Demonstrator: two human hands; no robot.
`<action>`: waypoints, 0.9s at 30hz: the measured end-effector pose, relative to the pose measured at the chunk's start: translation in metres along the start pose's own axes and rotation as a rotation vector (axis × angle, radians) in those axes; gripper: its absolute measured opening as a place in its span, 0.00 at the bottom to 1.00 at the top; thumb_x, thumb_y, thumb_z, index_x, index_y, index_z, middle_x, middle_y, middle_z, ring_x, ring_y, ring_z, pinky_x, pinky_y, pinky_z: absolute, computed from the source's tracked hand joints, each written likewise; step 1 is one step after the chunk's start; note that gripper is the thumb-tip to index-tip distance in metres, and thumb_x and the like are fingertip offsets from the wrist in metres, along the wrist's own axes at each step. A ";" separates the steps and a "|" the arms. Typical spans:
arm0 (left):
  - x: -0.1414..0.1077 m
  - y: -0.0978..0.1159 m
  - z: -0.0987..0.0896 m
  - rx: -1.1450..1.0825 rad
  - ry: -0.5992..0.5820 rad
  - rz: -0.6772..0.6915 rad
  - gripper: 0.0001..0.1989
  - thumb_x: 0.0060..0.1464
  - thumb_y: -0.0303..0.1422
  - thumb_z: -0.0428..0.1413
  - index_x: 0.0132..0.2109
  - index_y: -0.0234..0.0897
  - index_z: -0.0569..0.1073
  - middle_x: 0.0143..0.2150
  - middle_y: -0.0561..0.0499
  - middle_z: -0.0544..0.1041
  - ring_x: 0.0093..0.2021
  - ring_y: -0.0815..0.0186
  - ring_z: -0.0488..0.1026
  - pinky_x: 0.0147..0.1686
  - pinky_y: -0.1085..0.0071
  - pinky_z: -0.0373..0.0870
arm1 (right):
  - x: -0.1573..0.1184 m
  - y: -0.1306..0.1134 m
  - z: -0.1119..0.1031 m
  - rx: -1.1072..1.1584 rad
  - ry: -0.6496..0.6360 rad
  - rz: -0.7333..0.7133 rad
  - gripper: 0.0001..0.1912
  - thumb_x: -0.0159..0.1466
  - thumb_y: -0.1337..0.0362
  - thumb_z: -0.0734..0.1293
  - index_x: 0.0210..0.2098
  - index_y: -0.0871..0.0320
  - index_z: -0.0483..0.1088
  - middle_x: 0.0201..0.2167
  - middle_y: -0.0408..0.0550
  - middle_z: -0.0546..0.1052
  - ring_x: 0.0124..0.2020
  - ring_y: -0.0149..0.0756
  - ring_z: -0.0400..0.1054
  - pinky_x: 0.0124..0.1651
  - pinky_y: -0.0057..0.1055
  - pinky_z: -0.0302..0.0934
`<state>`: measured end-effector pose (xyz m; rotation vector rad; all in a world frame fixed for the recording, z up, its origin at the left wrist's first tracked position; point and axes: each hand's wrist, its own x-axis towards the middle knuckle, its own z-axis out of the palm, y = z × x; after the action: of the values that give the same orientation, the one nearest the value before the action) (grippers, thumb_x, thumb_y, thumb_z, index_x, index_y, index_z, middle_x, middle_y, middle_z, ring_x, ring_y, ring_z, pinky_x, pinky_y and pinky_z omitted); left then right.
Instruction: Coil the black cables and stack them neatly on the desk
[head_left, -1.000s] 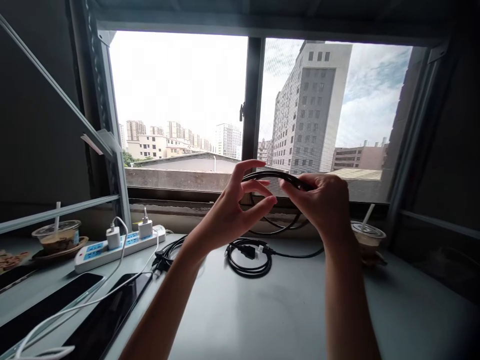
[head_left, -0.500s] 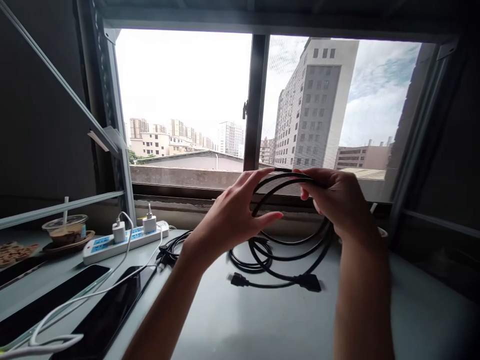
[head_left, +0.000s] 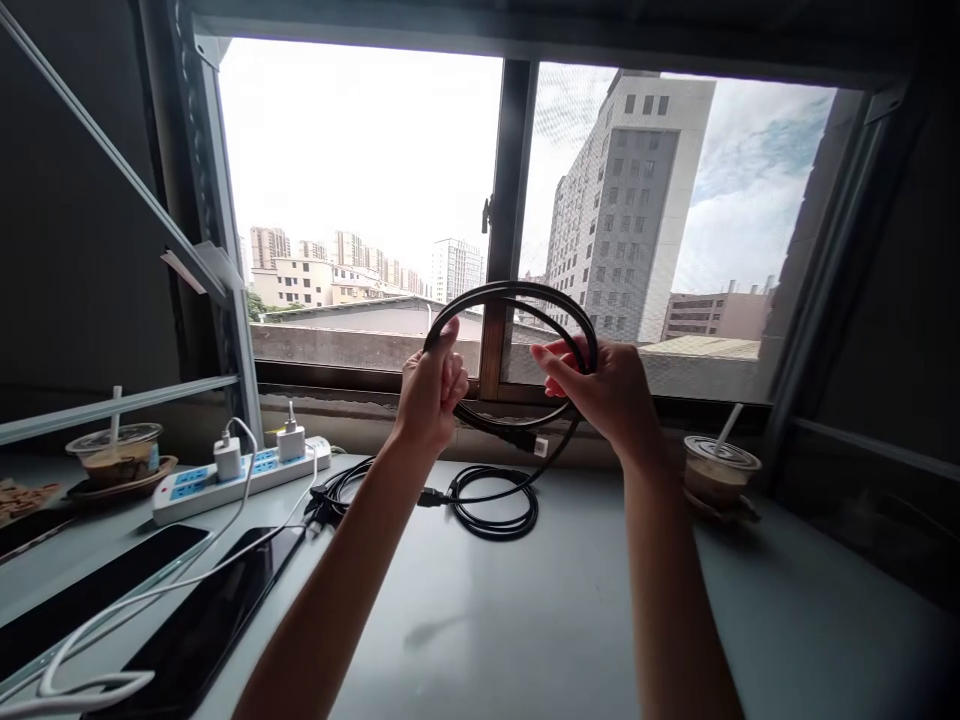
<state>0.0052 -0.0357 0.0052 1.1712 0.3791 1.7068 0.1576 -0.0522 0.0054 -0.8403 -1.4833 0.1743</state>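
A black cable (head_left: 517, 290), wound into an upright loop of a few turns, is held between my hands in front of the window. My left hand (head_left: 433, 390) is closed around the loop's left side, thumb pointing up. On the right side, my right hand (head_left: 604, 390) pinches the turns between thumb and fingers. One dark plug (head_left: 517, 437) with a pale end hangs at the bottom of the loop. The other cable end runs down to the left, its small plug (head_left: 431, 497) just above the desk. Behind it lies a second coiled black cable (head_left: 495, 537).
A white power strip (head_left: 247, 480) with two chargers stands at the left, near phones (head_left: 217, 600) and a white charging cord (head_left: 97, 687). More black cable (head_left: 337, 492) lies beside my left forearm. Drink cups stand at left (head_left: 116, 455) and right (head_left: 721, 470).
My left hand has gone from spread fingers to a grip on the loop. The loop has risen and moved left, its plugs shifting with it. The right cup has come into fuller view.
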 end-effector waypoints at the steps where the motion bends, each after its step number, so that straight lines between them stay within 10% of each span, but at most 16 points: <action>1: -0.001 -0.001 0.003 -0.054 0.004 -0.038 0.26 0.53 0.32 0.54 0.14 0.35 0.50 0.09 0.62 0.47 0.09 0.82 0.43 0.09 0.81 0.39 | 0.001 0.002 0.003 0.035 0.004 0.033 0.14 0.51 0.56 0.70 0.23 0.61 0.71 0.13 0.41 0.69 0.15 0.27 0.65 0.19 0.21 0.58; 9: 0.001 -0.045 0.007 0.210 -0.222 -0.257 0.18 0.56 0.35 0.48 0.19 0.34 0.64 0.15 0.56 0.64 0.17 0.71 0.70 0.21 0.76 0.66 | -0.005 -0.024 -0.013 0.630 -0.021 0.316 0.16 0.52 0.59 0.70 0.15 0.59 0.63 0.05 0.32 0.50 0.06 0.18 0.38 0.09 0.20 0.31; 14: 0.000 -0.060 0.004 0.533 -0.385 -0.457 0.20 0.54 0.42 0.47 0.22 0.33 0.68 0.14 0.52 0.68 0.13 0.66 0.67 0.16 0.74 0.62 | -0.008 -0.037 -0.020 0.645 0.009 0.353 0.11 0.54 0.57 0.67 0.25 0.59 0.70 0.06 0.31 0.48 0.08 0.19 0.35 0.10 0.22 0.29; 21: -0.002 -0.048 0.004 0.558 -0.927 -0.861 0.37 0.57 0.50 0.30 0.28 0.30 0.75 0.21 0.43 0.75 0.32 0.61 0.75 0.40 0.68 0.67 | -0.017 -0.037 -0.017 0.487 0.018 0.198 0.15 0.53 0.50 0.68 0.27 0.56 0.71 0.09 0.32 0.48 0.11 0.21 0.38 0.14 0.23 0.35; 27: -0.004 -0.048 0.004 0.458 -0.679 -0.674 0.21 0.54 0.47 0.46 0.38 0.37 0.75 0.38 0.44 0.78 0.38 0.59 0.75 0.42 0.65 0.67 | -0.019 -0.041 -0.024 0.422 0.013 0.138 0.11 0.55 0.52 0.66 0.27 0.52 0.68 0.09 0.33 0.44 0.11 0.24 0.33 0.14 0.28 0.32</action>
<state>0.0352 -0.0184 -0.0284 1.6304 0.6577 0.5979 0.1611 -0.1014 0.0175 -0.5968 -1.3121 0.5633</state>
